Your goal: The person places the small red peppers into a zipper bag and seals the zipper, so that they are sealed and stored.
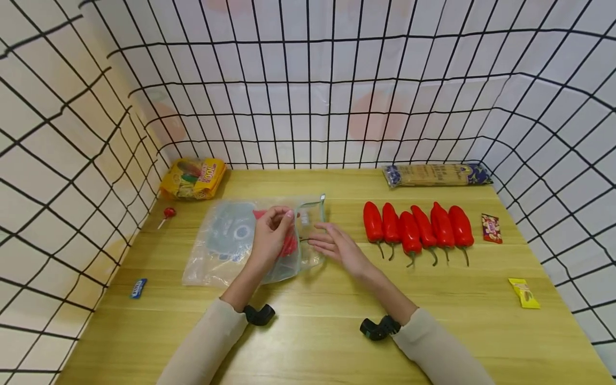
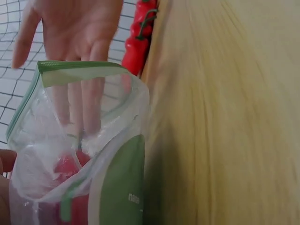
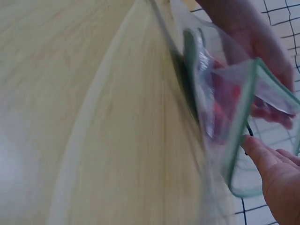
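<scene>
A clear zip bag (image 1: 218,240) with a green-edged mouth lies flat at its left end, while its mouth gapes toward the right. My left hand (image 1: 270,235) pinches the bag's upper side near the opening. Inside sits a red pepper (image 1: 290,243), its green stem pointing out to the mouth; the plastic and left hand partly cover it. My right hand (image 1: 340,250) has straight fingers reaching into the mouth, close to the stem. Whether they touch it I cannot tell. In the left wrist view those fingers (image 2: 75,105) show through the plastic.
Several red peppers (image 1: 410,232) lie in a row on the right. Around them are a noodle pack (image 1: 435,175), a red packet (image 1: 491,228) and a yellow packet (image 1: 524,293). On the left are a yellow bag (image 1: 193,179), a lollipop (image 1: 168,213) and a blue sweet (image 1: 138,288). Black mesh surrounds the table.
</scene>
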A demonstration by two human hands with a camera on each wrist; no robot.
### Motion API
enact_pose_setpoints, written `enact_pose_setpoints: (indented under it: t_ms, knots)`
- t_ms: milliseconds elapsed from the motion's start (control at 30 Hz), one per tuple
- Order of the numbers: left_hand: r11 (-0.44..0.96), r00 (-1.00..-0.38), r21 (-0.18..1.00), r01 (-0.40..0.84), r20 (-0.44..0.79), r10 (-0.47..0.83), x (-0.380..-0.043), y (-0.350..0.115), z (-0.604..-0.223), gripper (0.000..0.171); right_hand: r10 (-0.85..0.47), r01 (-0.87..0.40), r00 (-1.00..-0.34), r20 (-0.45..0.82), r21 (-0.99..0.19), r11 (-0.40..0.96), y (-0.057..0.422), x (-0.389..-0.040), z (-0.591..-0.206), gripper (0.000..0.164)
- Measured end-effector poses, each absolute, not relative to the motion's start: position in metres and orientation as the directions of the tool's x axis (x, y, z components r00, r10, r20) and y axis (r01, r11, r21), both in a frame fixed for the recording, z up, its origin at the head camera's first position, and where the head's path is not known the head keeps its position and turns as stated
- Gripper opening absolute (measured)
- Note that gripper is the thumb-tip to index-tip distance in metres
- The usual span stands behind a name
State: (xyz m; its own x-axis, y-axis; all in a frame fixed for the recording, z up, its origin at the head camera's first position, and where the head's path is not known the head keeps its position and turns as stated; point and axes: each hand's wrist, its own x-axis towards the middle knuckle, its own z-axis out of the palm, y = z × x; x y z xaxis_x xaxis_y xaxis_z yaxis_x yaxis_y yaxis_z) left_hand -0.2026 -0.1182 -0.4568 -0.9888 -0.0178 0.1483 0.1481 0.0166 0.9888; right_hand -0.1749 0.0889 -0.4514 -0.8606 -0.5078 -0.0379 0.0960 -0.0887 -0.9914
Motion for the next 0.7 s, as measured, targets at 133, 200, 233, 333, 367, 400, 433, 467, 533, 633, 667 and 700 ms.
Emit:
enact_pose_setpoints:
  t_ms: [133,200,233,333,367,400,433,467,533,633,667,700]
  knots:
    - [0.014,-0.984,0.986,0.164,0.165,-0.073,-0.201,-0.116,-0.456,0.031,-0.538,0.107,-0.842,-0.03,-0.988,-0.112,0.075,-0.178,-0.456,0.066]
    - [0.01,-0.981,0.986,0.164,0.164,-0.1,-0.202,-0.118,-0.457,0.03,-0.549,0.106,-0.836,-0.026,-0.988,-0.115,0.073,-0.179,-0.458,0.064]
    - [0.011,-0.981,0.987,0.162,0.162,-0.106,-0.203,-0.118,-0.458,0.029,-0.55,0.099,-0.835,-0.022,-0.989,-0.112,0.074,-0.18,-0.458,0.064]
    - [0.024,-0.985,0.991,0.129,0.131,-0.111,-0.203,-0.121,-0.457,0.03,-0.52,0.057,-0.854,-0.011,-0.996,-0.074,0.083,-0.18,-0.457,0.061]
    - [0.025,-0.987,0.993,0.116,0.118,-0.106,-0.201,-0.122,-0.453,0.03,-0.5,0.037,-0.866,-0.006,-0.998,-0.053,0.088,-0.181,-0.457,0.058]
    - [0.031,-0.988,0.993,0.112,0.115,-0.106,-0.202,-0.123,-0.454,0.031,-0.476,0.014,-0.88,0.002,-0.999,-0.029,0.093,-0.181,-0.457,0.056]
    - [0.034,-0.988,0.993,0.111,0.114,-0.108,-0.202,-0.123,-0.455,0.032,-0.449,-0.008,-0.893,0.006,-1.0,0.004,0.099,-0.18,-0.452,0.051]
    - [0.032,-0.988,0.994,0.108,0.111,-0.111,-0.202,-0.123,-0.455,0.033,-0.416,-0.033,-0.909,0.009,-0.998,0.052,0.106,-0.181,-0.45,0.047]
    - [0.022,-0.985,0.993,0.119,0.121,-0.122,-0.203,-0.123,-0.457,0.035,-0.349,-0.089,-0.937,0.031,-0.985,0.15,0.121,-0.182,-0.448,0.041]
    - [0.009,-0.984,0.993,0.118,0.118,-0.133,-0.208,-0.123,-0.466,0.037,-0.256,-0.139,-0.965,0.055,-0.936,0.325,0.143,-0.184,-0.444,0.039]
    - [0.004,-0.985,0.994,0.112,0.112,-0.128,-0.209,-0.123,-0.466,0.036,-0.225,-0.152,-0.972,0.067,-0.91,0.385,0.15,-0.186,-0.446,0.041]
    - [-0.004,-0.987,0.994,0.107,0.106,-0.122,-0.209,-0.123,-0.466,0.036,-0.196,-0.157,-0.978,0.077,-0.887,0.434,0.157,-0.187,-0.446,0.042]
